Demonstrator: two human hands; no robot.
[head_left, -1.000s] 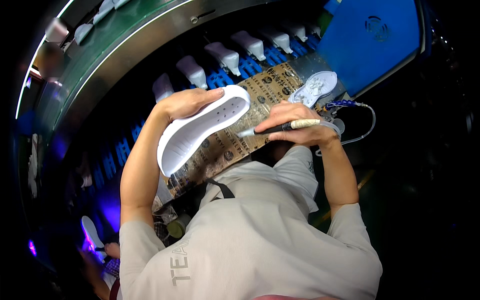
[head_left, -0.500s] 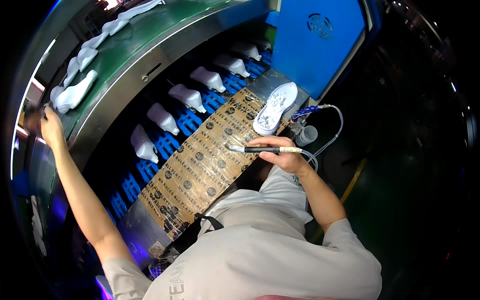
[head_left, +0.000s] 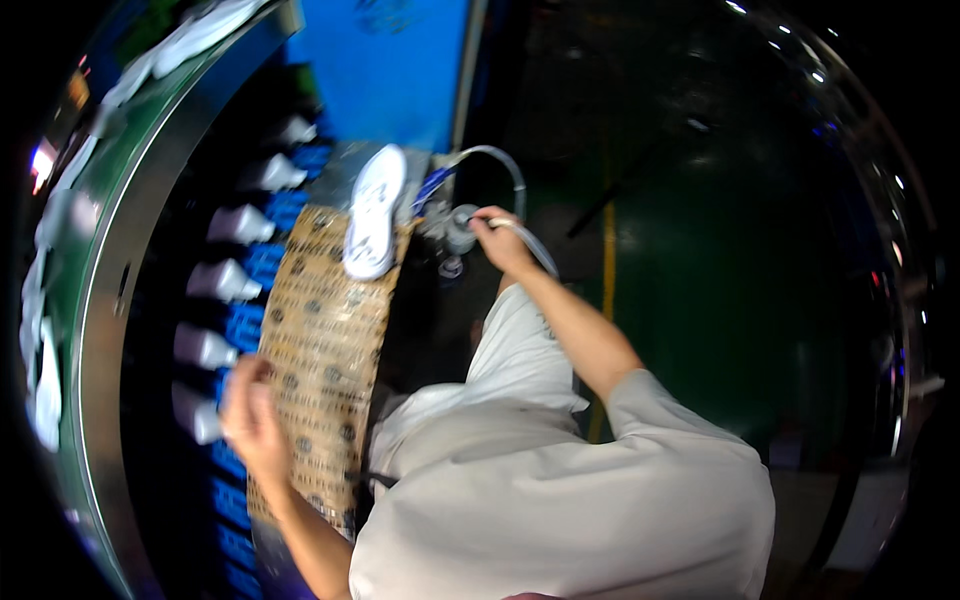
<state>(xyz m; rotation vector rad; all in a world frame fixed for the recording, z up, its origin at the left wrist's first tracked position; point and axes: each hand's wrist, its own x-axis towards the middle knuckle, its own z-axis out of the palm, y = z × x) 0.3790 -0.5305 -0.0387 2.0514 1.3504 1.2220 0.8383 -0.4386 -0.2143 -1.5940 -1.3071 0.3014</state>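
My right hand (head_left: 497, 242) is closed round a brush (head_left: 502, 223), with the pale wrapped end of its handle showing. The brush's head is hidden at the mouth of a small translucent cup (head_left: 461, 232) beside the bench corner. My left hand (head_left: 255, 418), smeared by motion, hangs over the left edge of the cardboard sheet (head_left: 325, 345) with fingers loosely apart and nothing visible in them. A white shoe sole (head_left: 376, 215) lies on the far end of that sheet, its inner side facing up with whitish patches.
White shoe-shaped pieces (head_left: 222, 282) stand in a row on blue holders (head_left: 243, 325) left of the cardboard. Beyond a metal rail (head_left: 100, 370) runs a green belt with more white pieces. A blue cabinet (head_left: 390, 80) stands ahead; a clear hose (head_left: 515, 170) loops near the cup.
My left hand has come back from the green belt to the cardboard's edge. The right hand has carried the brush from above the cardboard to the cup. The view has turned rightward.
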